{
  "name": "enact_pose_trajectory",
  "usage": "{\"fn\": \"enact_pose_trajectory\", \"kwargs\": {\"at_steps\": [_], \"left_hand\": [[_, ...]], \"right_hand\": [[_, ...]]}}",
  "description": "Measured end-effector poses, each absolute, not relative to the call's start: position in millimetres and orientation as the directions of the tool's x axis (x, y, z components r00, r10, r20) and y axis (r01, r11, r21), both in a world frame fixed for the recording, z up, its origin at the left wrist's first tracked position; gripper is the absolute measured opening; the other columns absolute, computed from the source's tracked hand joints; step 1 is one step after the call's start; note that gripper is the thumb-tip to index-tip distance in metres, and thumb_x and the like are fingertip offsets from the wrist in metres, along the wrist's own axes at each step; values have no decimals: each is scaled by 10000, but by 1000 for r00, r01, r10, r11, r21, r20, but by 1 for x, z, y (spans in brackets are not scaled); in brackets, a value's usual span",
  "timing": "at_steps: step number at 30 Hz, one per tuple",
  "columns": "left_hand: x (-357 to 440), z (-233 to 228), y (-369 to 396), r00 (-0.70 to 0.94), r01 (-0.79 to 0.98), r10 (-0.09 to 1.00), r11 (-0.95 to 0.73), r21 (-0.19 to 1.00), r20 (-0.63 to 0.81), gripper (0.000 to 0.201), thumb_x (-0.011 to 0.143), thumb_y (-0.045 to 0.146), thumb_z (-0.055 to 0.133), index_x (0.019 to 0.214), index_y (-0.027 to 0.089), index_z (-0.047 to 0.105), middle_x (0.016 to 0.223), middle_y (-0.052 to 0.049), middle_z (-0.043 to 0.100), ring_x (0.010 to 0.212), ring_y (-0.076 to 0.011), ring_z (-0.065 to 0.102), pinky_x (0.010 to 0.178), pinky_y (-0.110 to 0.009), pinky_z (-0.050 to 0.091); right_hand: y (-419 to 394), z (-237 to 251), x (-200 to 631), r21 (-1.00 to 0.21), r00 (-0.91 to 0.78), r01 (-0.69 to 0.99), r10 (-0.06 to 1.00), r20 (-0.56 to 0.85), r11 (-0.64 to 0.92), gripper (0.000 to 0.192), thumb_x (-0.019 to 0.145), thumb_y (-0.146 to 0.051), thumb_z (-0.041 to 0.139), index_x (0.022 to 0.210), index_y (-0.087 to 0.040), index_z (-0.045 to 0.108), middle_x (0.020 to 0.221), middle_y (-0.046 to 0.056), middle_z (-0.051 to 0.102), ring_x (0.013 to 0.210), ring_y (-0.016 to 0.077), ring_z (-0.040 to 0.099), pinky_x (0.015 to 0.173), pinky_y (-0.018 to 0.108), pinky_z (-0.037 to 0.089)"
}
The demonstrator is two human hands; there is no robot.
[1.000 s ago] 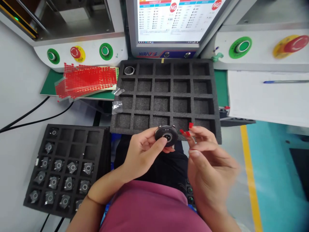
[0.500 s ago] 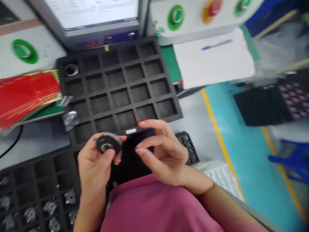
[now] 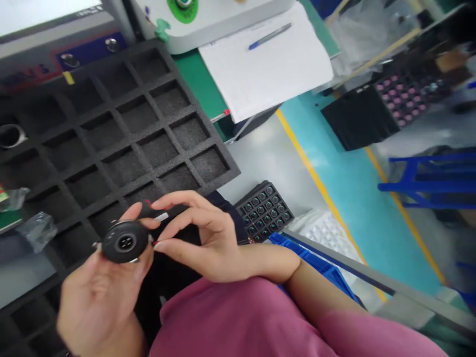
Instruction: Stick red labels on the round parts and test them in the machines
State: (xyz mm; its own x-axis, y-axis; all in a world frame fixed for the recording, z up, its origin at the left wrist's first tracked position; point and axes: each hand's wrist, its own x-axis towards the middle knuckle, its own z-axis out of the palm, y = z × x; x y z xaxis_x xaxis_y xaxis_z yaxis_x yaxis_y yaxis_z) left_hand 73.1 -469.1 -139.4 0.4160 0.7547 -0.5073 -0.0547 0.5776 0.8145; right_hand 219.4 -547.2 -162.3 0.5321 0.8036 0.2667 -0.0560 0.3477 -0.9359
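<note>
landmark: the black foam tray [image 3: 111, 134] with its grid of square pockets, lying on the bench.

- left hand [image 3: 98, 292] just in front of the tray's near edge, fingers curled around a round black disc part [image 3: 125, 241]. the disc's flat face is turned up toward the head, likely so the small centre detail can be checked. rim pinched, face left uncovered.
- right hand [image 3: 201, 235] beside the disc, to its right. thumb and forefinger close together, pinching a small pale sliver [image 3: 161, 216] with a bit of red by it; cannot tell what it is. fingertips nearly touch the disc's edge, set for fine work on it.
- one metal ring [image 3: 9, 135] sits in a pocket at the tray's left edge; the other pockets in view are bare foam.
- beyond the tray's far right corner: a printed paper sheet [image 3: 267, 69] with a blue pen [image 3: 269, 36] on top, kept within reach for logging, i judge. print too small to read.
- right of the tray, lower down: a small black tray of round dark parts [image 3: 265, 210].
- no brand or label legible anywhere; lettering behind the tray is blurred.
</note>
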Motion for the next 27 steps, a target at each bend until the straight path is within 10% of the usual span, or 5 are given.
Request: {"fn": "enact_pose_trajectory", "kwargs": {"at_steps": [12, 27], "left_hand": [[82, -140, -496, 547, -106, 766, 463, 880, -337, 436, 1022, 569, 446, 1245, 267, 666, 856, -13, 535, 653, -123, 407, 621, -262, 393], [92, -131, -505, 515, -147, 759, 536, 831, -398, 399, 1006, 612, 424, 1090, 227, 488, 748, 10, 428, 620, -137, 372, 549, -277, 345]], "right_hand": [[-561, -155, 204, -977, 481, -114, 870, 106, 182, 167, 901, -116, 713, 900, -280, 747, 1282, -24, 682, 1264, 208, 591, 1204, 466, 356], [-562, -150, 191, -984, 434, -72, 893, 119, 166, 195, 860, -52, 681, 862, -246, 707, 1288, -9, 662, 1253, 168, 596, 1168, 358, 440]]}}
